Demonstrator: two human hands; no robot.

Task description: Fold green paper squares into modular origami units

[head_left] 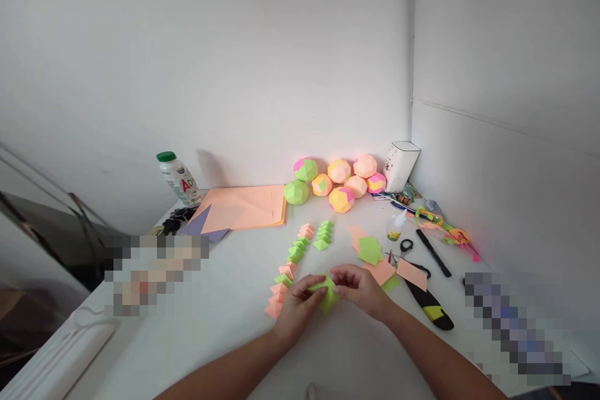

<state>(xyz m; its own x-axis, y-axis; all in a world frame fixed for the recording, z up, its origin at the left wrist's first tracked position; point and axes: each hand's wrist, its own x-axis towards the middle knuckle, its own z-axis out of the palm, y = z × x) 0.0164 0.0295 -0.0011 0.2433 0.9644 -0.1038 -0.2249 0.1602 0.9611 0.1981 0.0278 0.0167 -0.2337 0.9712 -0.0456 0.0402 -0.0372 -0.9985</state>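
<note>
A green piece of paper (pixel 329 300) is held between my two hands above the white table. My left hand (pixel 300 303) is closed on its left side, thumb and fingers pinching it. On the other side my right hand (pixel 359 287) pinches its upper right edge between thumb and fingertips. Just left of my left hand runs a row of small folded peach pieces (pixel 277 295) and green ones (pixel 298 249). A shorter row of folded green pieces (pixel 323 234) lies beyond my hands. Flat green paper (pixel 370 250) and peach paper (pixel 380 272) lie right of them.
Several faceted paper balls (pixel 341 200) stand along the back wall. Peach sheets (pixel 244 207) and a white bottle (pixel 175 178) are at the back left. Scissors (pixel 405 246), a glue bottle (pixel 396 226), a black pen (pixel 434 252) and a black-and-yellow cutter (pixel 431 307) lie on the right.
</note>
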